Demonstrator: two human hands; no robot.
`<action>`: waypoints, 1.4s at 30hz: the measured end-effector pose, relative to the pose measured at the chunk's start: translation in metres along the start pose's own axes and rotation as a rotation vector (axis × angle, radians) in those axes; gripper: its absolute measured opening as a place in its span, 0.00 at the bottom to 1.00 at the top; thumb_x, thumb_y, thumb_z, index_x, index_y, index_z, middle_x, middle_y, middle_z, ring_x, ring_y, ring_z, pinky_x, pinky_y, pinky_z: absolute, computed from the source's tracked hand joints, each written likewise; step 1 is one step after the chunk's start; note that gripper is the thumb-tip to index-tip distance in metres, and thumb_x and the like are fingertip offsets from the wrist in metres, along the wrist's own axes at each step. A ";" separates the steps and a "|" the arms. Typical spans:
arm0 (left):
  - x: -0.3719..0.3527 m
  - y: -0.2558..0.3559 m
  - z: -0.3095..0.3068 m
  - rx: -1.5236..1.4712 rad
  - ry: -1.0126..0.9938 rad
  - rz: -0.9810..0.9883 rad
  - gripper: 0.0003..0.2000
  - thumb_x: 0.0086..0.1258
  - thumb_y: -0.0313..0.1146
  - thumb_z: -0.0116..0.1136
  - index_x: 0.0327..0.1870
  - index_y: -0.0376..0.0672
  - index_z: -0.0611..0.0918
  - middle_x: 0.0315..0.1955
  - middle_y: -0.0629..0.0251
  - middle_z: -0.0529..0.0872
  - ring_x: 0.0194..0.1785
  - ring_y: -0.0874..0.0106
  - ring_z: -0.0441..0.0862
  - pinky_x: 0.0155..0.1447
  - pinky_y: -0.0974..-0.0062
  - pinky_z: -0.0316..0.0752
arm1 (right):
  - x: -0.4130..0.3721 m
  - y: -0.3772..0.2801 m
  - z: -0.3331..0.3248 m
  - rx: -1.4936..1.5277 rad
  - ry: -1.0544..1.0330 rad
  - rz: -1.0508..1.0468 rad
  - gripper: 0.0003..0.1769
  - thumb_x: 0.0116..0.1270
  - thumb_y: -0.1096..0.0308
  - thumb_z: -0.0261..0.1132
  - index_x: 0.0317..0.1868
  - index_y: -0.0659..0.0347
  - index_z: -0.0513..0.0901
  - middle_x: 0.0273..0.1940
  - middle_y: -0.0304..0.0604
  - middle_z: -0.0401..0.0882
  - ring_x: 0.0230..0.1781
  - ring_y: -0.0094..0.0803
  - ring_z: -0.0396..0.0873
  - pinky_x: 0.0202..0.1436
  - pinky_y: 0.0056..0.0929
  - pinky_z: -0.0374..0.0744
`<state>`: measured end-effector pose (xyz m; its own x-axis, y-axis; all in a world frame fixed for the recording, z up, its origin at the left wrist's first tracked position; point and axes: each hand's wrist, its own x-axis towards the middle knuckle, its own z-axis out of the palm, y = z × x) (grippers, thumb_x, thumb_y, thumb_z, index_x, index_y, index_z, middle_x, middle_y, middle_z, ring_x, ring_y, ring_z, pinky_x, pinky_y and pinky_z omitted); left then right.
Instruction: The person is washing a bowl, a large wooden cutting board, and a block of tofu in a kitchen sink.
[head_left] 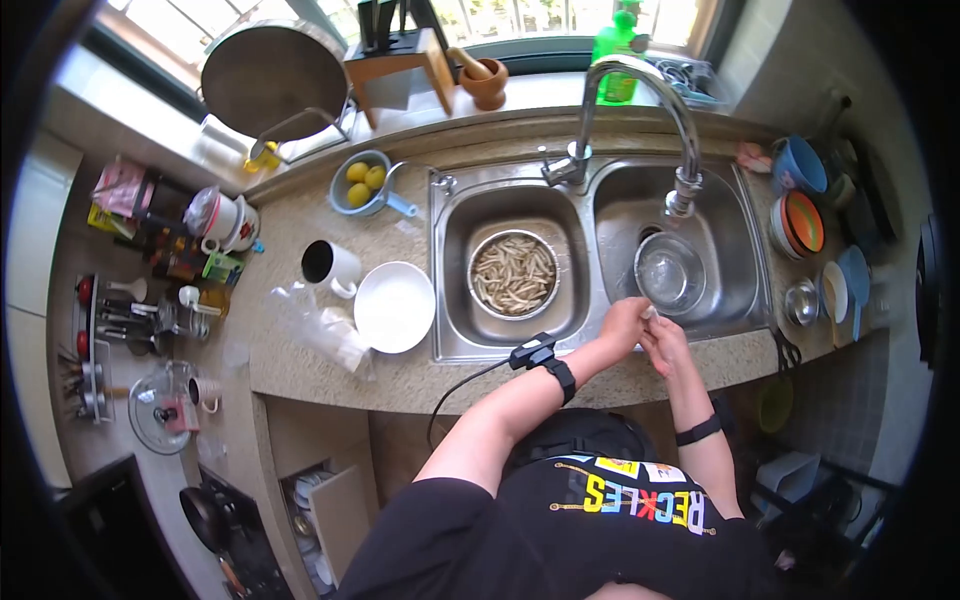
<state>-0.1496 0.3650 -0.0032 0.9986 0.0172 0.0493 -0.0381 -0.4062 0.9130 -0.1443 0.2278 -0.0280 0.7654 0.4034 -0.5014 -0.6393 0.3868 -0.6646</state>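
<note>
My left hand [624, 324] and my right hand [666, 345] meet above the front rim of the right sink basin. Their closed fingertips pinch a small whitish piece [650, 313], too small to name. Just beyond them, a metal bowl [670, 273] with what looks like clear water sits in the right basin [728, 235]. In the left basin [455, 225] stands a round metal bowl [472, 290] full of slim greyish-brown pieces [514, 272], perhaps shrimp or small fish.
A chrome faucet [690, 135] arches over the right basin. Left of the sink are a white bowl [395, 307], a mug [343, 268], a plastic bag [315, 325] and a blue colander [345, 195] holding yellow fruit. Stacked bowls [797, 225] stand at the right.
</note>
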 end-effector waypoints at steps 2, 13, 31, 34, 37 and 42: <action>-0.008 0.002 -0.009 0.056 -0.009 0.022 0.04 0.53 0.26 0.54 0.30 0.38 0.79 0.30 0.50 0.81 0.38 0.49 0.78 0.39 0.60 0.72 | -0.005 0.007 0.006 -0.075 0.217 -0.008 0.08 0.69 0.68 0.56 0.41 0.63 0.78 0.37 0.40 0.81 0.34 0.27 0.81 0.38 0.23 0.82; -0.024 -0.026 -0.029 -0.238 -0.092 -0.292 0.11 0.65 0.33 0.54 0.43 0.37 0.81 0.28 0.59 0.85 0.31 0.68 0.82 0.35 0.67 0.74 | -0.039 0.003 0.069 -0.582 0.169 -0.203 0.27 0.63 0.71 0.61 0.63 0.58 0.66 0.50 0.40 0.76 0.38 0.22 0.77 0.37 0.22 0.79; -0.014 0.026 0.013 -0.664 -0.323 -0.628 0.18 0.68 0.35 0.48 0.57 0.42 0.71 0.45 0.57 0.78 0.48 0.63 0.77 0.51 0.65 0.73 | -0.149 -0.067 -0.053 -0.138 0.454 -0.484 0.15 0.58 0.73 0.63 0.47 0.64 0.78 0.36 0.40 0.80 0.34 0.24 0.79 0.33 0.25 0.78; -0.010 0.042 0.039 -0.583 -0.248 -0.538 0.16 0.66 0.32 0.51 0.55 0.41 0.73 0.43 0.61 0.79 0.46 0.69 0.76 0.50 0.70 0.73 | -0.201 -0.099 -0.109 -0.170 0.622 -0.613 0.17 0.59 0.73 0.63 0.50 0.64 0.78 0.37 0.40 0.80 0.34 0.23 0.77 0.37 0.22 0.77; -0.008 0.059 0.078 -0.501 -0.129 -0.381 0.16 0.65 0.31 0.51 0.55 0.42 0.73 0.46 0.63 0.77 0.48 0.71 0.74 0.52 0.72 0.71 | -0.253 -0.128 -0.190 -0.272 0.850 -0.790 0.16 0.61 0.77 0.61 0.50 0.63 0.76 0.40 0.38 0.78 0.39 0.21 0.76 0.43 0.21 0.76; -0.003 0.096 0.152 -0.475 0.006 -0.410 0.15 0.64 0.32 0.53 0.52 0.43 0.74 0.42 0.65 0.78 0.46 0.73 0.75 0.49 0.73 0.71 | -0.331 -0.186 -0.333 -0.781 1.408 -1.069 0.14 0.56 0.79 0.61 0.44 0.60 0.79 0.41 0.44 0.72 0.42 0.35 0.75 0.44 0.27 0.76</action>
<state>-0.1504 0.1870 0.0224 0.9352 0.0910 -0.3423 0.3351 0.0851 0.9383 -0.2541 -0.2537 0.0772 0.5117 -0.7221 0.4655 -0.0741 -0.5769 -0.8134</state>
